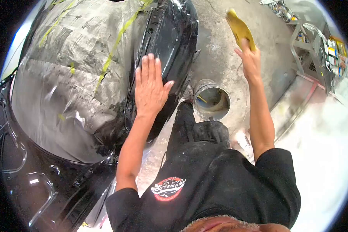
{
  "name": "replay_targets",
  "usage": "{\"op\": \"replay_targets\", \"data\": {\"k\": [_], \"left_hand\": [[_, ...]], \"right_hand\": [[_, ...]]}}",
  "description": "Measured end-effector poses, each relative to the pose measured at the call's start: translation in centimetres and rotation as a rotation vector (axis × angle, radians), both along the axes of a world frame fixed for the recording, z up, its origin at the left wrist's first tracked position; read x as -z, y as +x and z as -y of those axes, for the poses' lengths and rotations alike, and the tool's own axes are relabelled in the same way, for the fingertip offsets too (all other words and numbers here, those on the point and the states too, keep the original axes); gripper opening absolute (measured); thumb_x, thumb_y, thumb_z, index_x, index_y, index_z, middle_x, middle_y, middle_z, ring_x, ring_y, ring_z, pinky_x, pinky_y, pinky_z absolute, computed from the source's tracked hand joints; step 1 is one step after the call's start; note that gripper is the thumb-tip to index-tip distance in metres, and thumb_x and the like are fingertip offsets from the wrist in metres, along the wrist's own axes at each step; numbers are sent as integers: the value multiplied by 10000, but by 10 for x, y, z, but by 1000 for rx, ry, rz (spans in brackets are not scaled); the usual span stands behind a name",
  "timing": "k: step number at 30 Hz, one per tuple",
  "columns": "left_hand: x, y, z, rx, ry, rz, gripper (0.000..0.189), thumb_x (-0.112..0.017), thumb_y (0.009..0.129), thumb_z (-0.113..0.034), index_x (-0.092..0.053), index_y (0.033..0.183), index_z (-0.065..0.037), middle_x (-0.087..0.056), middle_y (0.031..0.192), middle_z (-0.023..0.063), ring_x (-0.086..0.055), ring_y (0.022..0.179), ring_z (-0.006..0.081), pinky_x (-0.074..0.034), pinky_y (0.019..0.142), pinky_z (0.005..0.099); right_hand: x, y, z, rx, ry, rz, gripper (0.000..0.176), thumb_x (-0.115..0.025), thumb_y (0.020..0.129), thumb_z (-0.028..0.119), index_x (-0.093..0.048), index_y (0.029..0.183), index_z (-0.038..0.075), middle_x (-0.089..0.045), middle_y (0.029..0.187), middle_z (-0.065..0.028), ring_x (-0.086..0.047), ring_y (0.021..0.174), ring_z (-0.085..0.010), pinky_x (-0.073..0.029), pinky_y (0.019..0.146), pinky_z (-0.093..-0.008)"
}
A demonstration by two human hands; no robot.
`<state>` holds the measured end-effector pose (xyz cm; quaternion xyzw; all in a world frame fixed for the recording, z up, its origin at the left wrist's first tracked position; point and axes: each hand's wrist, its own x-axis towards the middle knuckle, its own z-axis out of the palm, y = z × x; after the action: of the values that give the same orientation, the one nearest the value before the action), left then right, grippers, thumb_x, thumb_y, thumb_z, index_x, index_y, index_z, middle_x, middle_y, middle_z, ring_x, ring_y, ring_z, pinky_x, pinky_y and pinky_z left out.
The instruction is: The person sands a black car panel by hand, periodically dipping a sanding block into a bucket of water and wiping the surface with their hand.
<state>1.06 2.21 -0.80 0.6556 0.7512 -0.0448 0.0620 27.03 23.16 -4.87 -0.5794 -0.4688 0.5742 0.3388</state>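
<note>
Left fingers [151, 69] lie outstretched on black panel [172, 48]; right fingers [245, 43] grip yellow pad [239, 28]; 1 bucket [215, 115] stands between.

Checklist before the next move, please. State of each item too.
1. Right hand gripping yellow sheet: ok, near one end.
2. Yellow sheet on black panel: not ok, held off over the floor.
3. Left hand flat, fingers extended, over the panel: ok; pressure, cannot tell.
4. Bucket upright on the floor: ok.
5. Cover sealed at every edge: cannot tell.
</note>
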Motion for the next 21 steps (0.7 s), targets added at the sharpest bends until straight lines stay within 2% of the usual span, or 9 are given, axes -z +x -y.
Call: {"op": "replay_targets", "data": {"k": [2,4,6,9,13,15,18,19,21], "left_hand": [[14,6,-33,8,30,-7,868,-504,983,-575,-302,1565,37,-199,1678,212,-149,1568,351,-155,1257,481],[32,14,-76,24,72,-58,863,-486,993,-578,-293,1572,32,-205,1676,212,-153,1566,356,-162,1257,478],[49,21,-118,35,61,-152,871,-474,996,-592,-288,1574,33,-205,1676,209,-154,1566,354,-159,1258,478],[71,29,-173,32,33,-236,883,-455,1001,-612,-281,1576,35,-212,1674,208,-157,1565,350,-153,1260,482],[81,36,-238,-7,-21,-296,900,-436,1001,-643,-276,1584,24,-239,1668,198,-180,1559,341,-156,1261,474],[83,40,-246,-31,-29,-340,874,-428,1006,-635,-298,1579,12,-261,1666,179,-203,1555,320,-169,1258,465],[76,45,-231,-15,-9,-336,841,-411,1018,-615,-309,1575,7,-278,1660,173,-212,1553,310,-181,1255,459],[71,50,-222,-40,-43,-286,813,-422,1024,-588,-304,1580,-8,-268,1664,161,-202,1555,312,-183,1257,455],[64,61,-186,-76,3,-268,821,-452,1013,-582,-287,1591,-24,-235,1678,147,-177,1563,314,-175,1261,451]], "right_hand": [[0,38,16,-9,-18,78,476,-593,1050,331,-605,1320,-61,-631,1226,-118,-620,1093,-172,-575,918,-350],[-5,71,32,-4,-63,147,481,-592,1051,334,-602,1310,-71,-632,1226,-124,-625,1091,-178,-574,920,-357],[-19,98,50,17,-31,153,477,-581,1056,327,-595,1307,-79,-637,1230,-131,-631,1098,-187,-570,934,-362],[-40,137,64,114,-114,162,464,-553,1065,308,-578,1325,-76,-635,1249,-137,-632,1129,-202,-565,965,-376],[-55,179,52,143,-83,120,448,-555,1069,276,-554,1363,-61,-616,1296,-133,-614,1175,-219,-568,975,-399],[-60,190,33,113,-74,54,443,-565,1067,260,-546,1379,-55,-607,1315,-132,-606,1189,-228,-569,978,-404],[-32,203,-21,15,-118,-32,441,-577,1063,239,-535,1390,-54,-596,1329,-138,-599,1202,-236,-574,981,-422],[-26,198,-43,-31,-114,-89,452,-578,1062,255,-547,1369,-75,-590,1328,-155,-597,1204,-233,-577,977,-421],[-14,199,-85,-219,-104,-31,450,-573,1064,258,-560,1345,-92,-600,1307,-164,-600,1202,-235,-576,978,-415]]}}
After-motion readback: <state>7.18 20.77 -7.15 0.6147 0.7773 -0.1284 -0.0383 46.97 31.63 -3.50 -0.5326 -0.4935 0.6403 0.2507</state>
